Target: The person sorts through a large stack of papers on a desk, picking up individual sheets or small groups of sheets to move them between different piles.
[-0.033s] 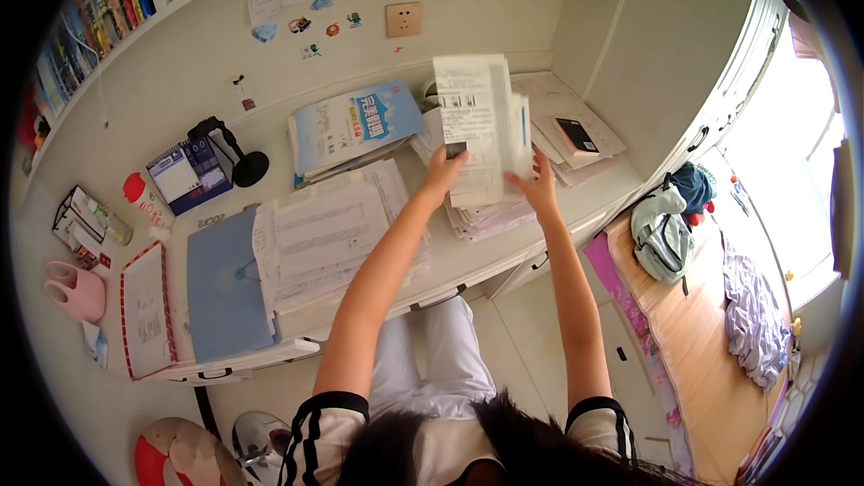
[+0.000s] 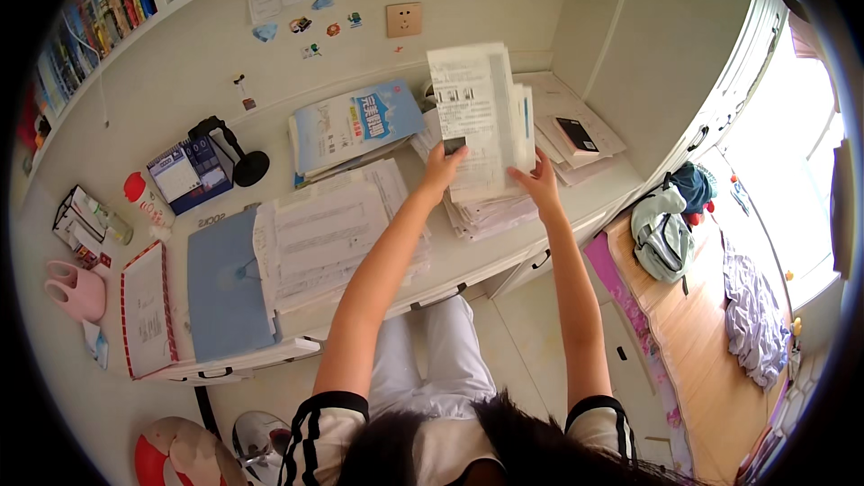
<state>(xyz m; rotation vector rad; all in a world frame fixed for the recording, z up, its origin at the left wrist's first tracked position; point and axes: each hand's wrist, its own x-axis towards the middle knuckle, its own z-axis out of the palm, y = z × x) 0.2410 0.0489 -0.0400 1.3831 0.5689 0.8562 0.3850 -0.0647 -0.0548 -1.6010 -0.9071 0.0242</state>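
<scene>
Between my two hands a sheaf of printed papers (image 2: 477,117) is held up, tilted, over the right part of the desk. My left hand (image 2: 441,167) grips its lower left edge, fingers closed round it beside a dark patch on the top sheet. At the lower right edge my right hand (image 2: 540,184) pinches the sheets between thumb and fingers. Beneath them lies a pile of papers (image 2: 490,219), partly hidden by the sheaf. To the left are spread loose printed sheets (image 2: 328,234) next to a blue folder (image 2: 225,288).
Blue-covered booklets (image 2: 355,126) are stacked behind the sheets. A black phone-like object (image 2: 576,136) rests on papers at right. Farther left stand a black lamp (image 2: 247,166), a desk calendar (image 2: 189,175), a red-capped bottle (image 2: 147,198) and a pink holder (image 2: 76,291).
The sheaf has shifted slightly up and left at its top, and its sheets sit a little differently. Both hands keep their hold.
</scene>
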